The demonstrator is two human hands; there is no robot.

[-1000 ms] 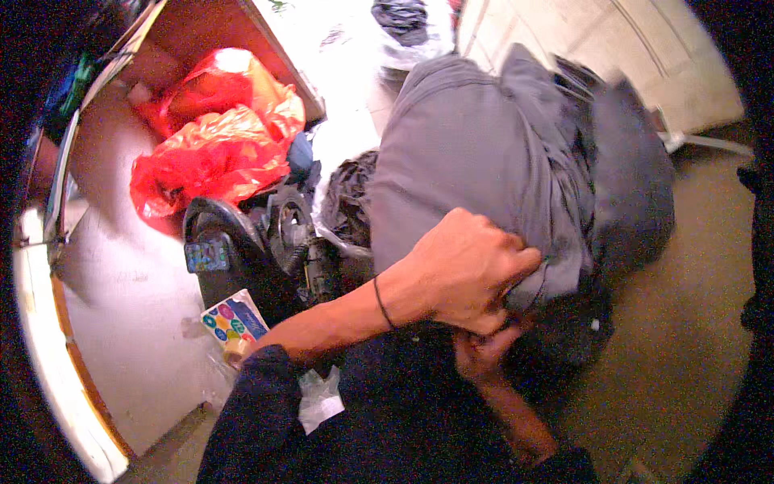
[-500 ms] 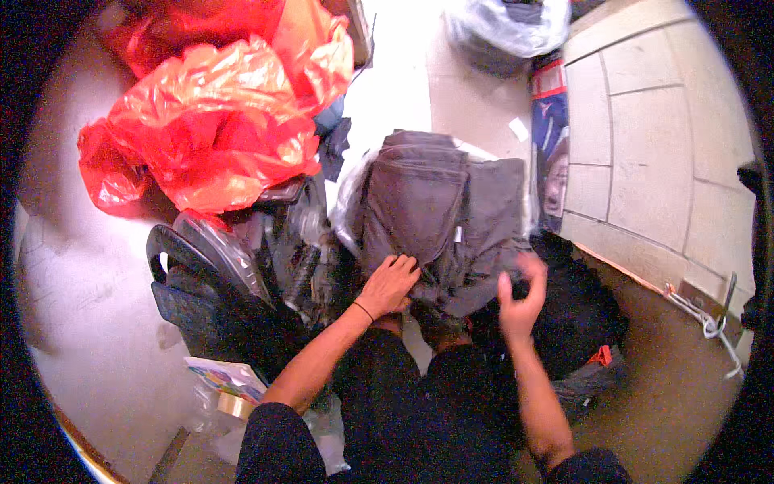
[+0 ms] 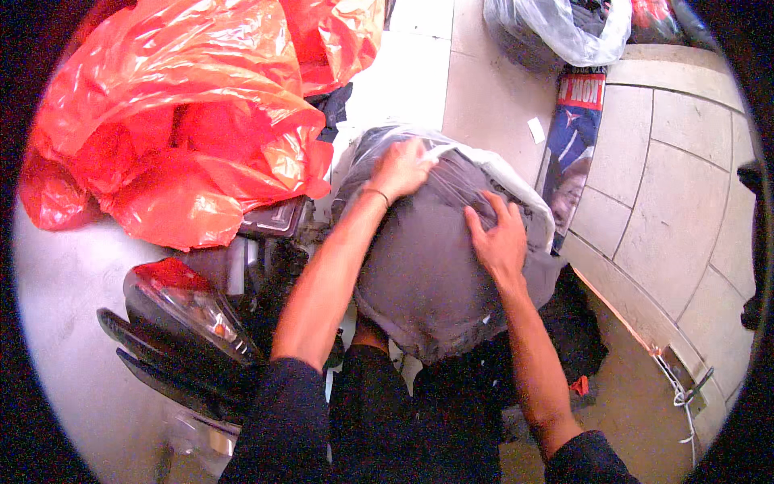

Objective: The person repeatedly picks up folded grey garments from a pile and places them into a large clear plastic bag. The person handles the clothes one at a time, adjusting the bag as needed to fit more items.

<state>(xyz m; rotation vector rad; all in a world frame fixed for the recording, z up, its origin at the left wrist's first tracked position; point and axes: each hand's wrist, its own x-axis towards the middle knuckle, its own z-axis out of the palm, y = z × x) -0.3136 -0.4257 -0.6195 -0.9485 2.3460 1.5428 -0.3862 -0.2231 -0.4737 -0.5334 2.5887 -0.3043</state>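
Between my knees stands a clear plastic bag [image 3: 524,189] packed with dark grey clothes [image 3: 423,266], bulging and rounded. My left hand [image 3: 403,169], with a thin dark band at the wrist, is closed on the gathered plastic near the bag's far side. A whitish fold of the bag runs from those fingers to the right. My right hand [image 3: 501,242] lies on the right part of the bundle, thumb and fingers apart. The bag's underside is hidden.
A large red plastic bag [image 3: 234,121] lies at the far left. Below it are black motorcycle parts and a red-and-clear lamp [image 3: 185,298]. Another clear bag of dark clothes [image 3: 532,36] stands at the far right, beside a printed banner strip [image 3: 576,137]. A tiled ledge [image 3: 661,177] borders the right.
The plastic has come over the folded clothes, which lay exposed before. My left hand moved away from me onto the plastic; my right hand came down onto the bundle. The view shifted slightly.
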